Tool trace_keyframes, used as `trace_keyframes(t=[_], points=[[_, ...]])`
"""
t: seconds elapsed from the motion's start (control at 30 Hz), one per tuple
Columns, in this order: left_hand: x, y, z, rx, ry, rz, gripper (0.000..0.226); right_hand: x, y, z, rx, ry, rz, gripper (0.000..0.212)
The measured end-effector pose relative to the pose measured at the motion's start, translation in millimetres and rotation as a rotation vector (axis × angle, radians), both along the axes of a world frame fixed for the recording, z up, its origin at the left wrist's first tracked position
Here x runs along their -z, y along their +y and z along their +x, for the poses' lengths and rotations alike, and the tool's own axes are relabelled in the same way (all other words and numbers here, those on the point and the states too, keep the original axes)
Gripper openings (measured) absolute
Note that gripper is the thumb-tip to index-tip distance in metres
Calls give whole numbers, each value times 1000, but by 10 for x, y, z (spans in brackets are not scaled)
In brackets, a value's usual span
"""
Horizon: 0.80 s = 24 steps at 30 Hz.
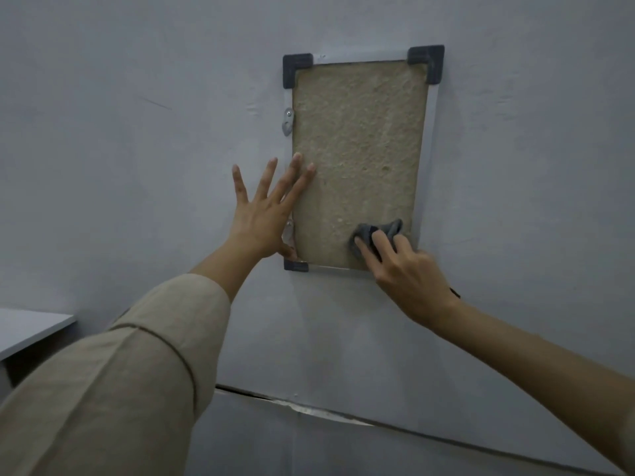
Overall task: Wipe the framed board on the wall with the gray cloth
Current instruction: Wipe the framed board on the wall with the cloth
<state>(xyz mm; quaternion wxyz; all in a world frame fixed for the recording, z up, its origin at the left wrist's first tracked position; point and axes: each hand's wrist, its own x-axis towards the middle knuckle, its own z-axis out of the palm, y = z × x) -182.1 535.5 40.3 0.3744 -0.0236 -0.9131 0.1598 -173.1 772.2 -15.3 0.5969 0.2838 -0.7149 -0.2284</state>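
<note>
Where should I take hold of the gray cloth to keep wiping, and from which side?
Take the gray cloth by its bunched middle, coming from below and the right as the right hand does, fingers spread over it and pressing it flat to the framed board. It lies in the board's lower right corner; the left hand braces the left edge.

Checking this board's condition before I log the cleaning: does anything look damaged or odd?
Yes. The framed board shows dark corner caps at three corners; the lower right is hidden by the right hand pressing the gray cloth. Below, a wall seam looks cracked and gapped.
</note>
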Motion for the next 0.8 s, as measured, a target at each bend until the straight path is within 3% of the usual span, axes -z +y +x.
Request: trace_keyframes(t=[0.33, 0.5, 0.6, 0.8], points=[[-3, 45, 46, -42, -12, 2, 148, -373, -560, 43, 17, -42, -96, 39], [-16, 41, 69, -29, -18, -14, 148, -87, -135, 66, 46, 23, -85, 68], [10, 39, 53, -44, 1, -39, 147, 60, 87, 81, 47, -43, -10, 53], [93, 2, 53, -63, 17, 51, 142, -137, -226, -19, -39, -30, 0, 46]])
